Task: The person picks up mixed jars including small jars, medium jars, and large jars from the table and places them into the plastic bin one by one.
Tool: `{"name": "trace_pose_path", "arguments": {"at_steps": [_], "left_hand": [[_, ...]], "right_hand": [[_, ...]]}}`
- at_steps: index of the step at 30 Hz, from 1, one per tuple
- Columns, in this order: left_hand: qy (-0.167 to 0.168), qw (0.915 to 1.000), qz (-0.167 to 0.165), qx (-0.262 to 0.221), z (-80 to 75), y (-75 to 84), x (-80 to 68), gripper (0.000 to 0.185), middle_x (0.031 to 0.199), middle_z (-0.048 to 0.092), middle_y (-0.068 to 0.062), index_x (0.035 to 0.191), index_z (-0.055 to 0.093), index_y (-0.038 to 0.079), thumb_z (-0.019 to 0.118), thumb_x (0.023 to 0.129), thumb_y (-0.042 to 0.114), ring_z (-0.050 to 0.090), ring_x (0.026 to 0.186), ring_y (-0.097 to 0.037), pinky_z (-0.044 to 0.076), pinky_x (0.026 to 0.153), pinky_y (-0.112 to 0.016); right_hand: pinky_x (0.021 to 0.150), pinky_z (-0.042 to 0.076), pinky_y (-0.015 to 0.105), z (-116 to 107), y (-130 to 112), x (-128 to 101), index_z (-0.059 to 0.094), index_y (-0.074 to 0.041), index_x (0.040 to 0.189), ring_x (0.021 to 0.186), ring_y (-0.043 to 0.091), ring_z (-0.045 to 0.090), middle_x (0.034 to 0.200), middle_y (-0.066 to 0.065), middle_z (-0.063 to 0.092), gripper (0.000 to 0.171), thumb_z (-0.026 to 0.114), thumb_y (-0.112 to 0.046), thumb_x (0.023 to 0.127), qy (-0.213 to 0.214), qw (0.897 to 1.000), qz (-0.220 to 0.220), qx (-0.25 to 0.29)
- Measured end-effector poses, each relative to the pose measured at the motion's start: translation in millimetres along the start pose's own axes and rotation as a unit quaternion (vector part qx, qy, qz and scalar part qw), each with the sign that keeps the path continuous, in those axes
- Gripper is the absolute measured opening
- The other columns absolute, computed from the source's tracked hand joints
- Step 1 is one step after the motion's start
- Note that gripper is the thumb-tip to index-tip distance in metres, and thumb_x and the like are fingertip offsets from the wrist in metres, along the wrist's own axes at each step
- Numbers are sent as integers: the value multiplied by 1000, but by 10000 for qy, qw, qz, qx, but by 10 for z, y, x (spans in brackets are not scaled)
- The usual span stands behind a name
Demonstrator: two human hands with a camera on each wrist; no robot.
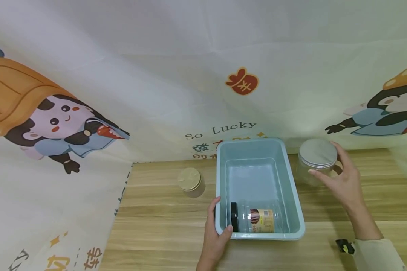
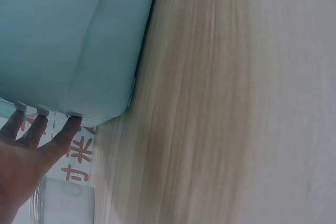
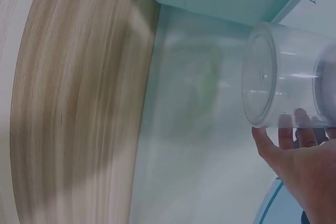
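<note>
Both hands are bare; the right hand (image 1: 342,180) ends in a cream sleeve (image 1: 380,254) with perhaps a small black-and-yellow tag (image 1: 345,246) beside its cuff.

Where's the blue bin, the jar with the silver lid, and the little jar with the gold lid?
Bin (image 1: 293,188): head view, on its right rim.
Silver-lid jar (image 1: 318,153): head view, middle of its lid.
Gold-lid jar (image 1: 189,179): head view, middle of its lid.

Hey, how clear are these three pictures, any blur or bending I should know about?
Head view: sharp and evenly lit, though the wide lens bows the backdrop; the bin and silver-lidded jar read clearly. Left wrist view: the table is smeared by blur. Right wrist view: the wood is streaked, the clear jar soft-edged.
</note>
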State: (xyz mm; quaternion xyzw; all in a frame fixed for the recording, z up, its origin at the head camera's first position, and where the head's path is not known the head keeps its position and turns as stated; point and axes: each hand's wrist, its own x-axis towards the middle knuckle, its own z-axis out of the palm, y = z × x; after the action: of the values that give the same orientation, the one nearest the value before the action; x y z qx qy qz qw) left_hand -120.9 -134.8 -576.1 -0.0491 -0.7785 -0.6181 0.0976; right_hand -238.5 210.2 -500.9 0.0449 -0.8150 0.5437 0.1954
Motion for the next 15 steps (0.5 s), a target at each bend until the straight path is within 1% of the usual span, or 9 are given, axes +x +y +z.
{"name": "trace_pose_path", "arguments": {"at_steps": [4,8,15], "left_hand": [[9,10000,-2,23,1,-6,4,75,152,41,-3,151,34,27,66,83,20,41,135,-24,30,112,-42],[16,10000,52,-17,0,-9,6,75,151,42,-4,151,34,26,66,83,19,42,134,-24,32,111,-40],[29,9999,152,-45,2,-15,1,75,151,42,-7,151,34,25,66,83,18,42,134,-27,31,112,-36]], "right_hand": [[89,41,8,0,-18,4,44,-16,150,117,3,46,136,-4,49,97,88,6,65,-37,9999,-99,-82],[92,40,9,0,-42,2,44,-16,150,117,3,47,134,-7,46,97,87,7,66,-49,9999,-96,-75],[91,41,11,-11,-106,10,44,-13,149,118,6,46,133,-8,47,97,86,11,65,-5,9998,-172,63]]}}
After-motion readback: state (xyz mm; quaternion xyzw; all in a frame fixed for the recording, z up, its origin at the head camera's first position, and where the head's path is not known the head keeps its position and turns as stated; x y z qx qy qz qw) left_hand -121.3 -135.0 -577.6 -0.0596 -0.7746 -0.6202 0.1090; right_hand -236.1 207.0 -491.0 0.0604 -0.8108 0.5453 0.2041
